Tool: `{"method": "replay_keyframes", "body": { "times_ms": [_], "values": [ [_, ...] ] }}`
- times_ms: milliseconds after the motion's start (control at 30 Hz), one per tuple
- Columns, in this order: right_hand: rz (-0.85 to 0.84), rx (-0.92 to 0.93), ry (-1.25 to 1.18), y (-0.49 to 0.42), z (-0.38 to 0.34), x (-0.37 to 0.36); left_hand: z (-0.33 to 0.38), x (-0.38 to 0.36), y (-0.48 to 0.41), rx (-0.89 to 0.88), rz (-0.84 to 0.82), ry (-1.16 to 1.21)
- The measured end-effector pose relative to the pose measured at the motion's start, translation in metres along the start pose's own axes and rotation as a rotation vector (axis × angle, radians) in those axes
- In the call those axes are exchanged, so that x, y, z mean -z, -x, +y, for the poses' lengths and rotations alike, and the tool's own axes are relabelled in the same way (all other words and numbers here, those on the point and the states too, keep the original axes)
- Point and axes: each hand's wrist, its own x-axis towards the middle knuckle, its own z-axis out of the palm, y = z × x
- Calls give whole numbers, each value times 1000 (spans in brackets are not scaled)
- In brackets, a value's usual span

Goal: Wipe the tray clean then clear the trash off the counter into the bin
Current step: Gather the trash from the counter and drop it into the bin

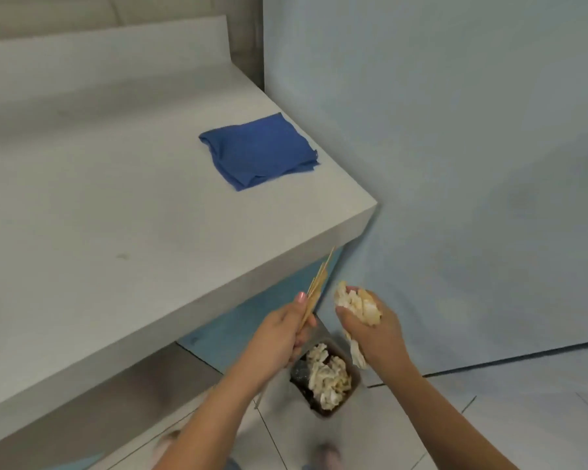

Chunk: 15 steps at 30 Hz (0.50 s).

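pale blue wall (455, 130), white tiled floor (496, 422)

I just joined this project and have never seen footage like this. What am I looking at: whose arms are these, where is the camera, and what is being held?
There is no machine here. A person wears a wide-angle camera on the head, so this single picture looks forward and down at their own two arms. The left hand grips a bunch of thin wooden sticks. The right hand holds crumpled paper napkins. Both hands appear to be above a small bin on the tiled floor, which holds similar crumpled paper. To the left is a grey counter, with a folded blue cloth lying near its corner. No tray shows in this picture.
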Motion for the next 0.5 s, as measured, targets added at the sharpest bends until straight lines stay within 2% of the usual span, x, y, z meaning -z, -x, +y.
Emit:
{"method": "replay_keyframes", "body": {
  "times_ms": [133,233,367,500],
  "values": [
    [-60,-303,42,-25,94,30,-78,-37,-52,227,85,-18],
    [-64,-457,98,-50,178,28,-153,-50,-105,394,101,-125],
    [-42,-591,118,-83,286,8,-249,-66,-188,538,48,-324],
    [-20,-585,171,-103,388,-17,-329,-91,-268,601,24,-541]
  ]
}}
